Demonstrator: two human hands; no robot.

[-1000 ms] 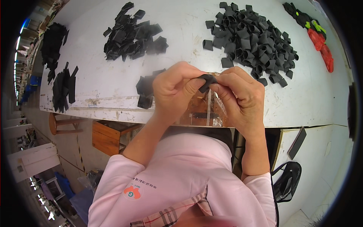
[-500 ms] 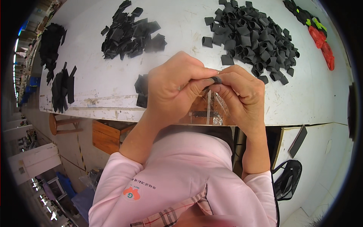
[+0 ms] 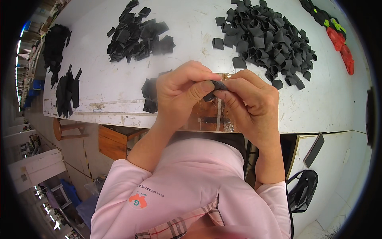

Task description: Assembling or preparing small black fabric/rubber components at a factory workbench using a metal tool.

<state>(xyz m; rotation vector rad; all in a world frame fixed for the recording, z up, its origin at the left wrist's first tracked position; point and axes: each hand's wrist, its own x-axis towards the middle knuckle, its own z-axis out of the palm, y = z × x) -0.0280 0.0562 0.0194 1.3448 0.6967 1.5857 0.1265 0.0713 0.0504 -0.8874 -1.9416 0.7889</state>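
Observation:
Above the near edge of the white table, both my hands pinch one small black fabric piece. Thumb and fingers of my left hand grip its left side. My right hand has the right side between thumb and forefinger. The piece looks bent or curled, and my fingertips cover part of it. Beneath my hands lies a brown board covered in clear tape. A small group of black fabric pieces rests just left of my left hand, partly hidden by it.
A big heap of black fabric loops lies at the far right, a flatter pile of black pieces at the far left. Black strips sit by the left edge. A red plastic bag lies far right; a wooden stool stands below left.
Both hands still hold the black piece, which shows more now and has shifted slightly left. My left thumb has turned so its nail faces up, and the fingers have come down a little.

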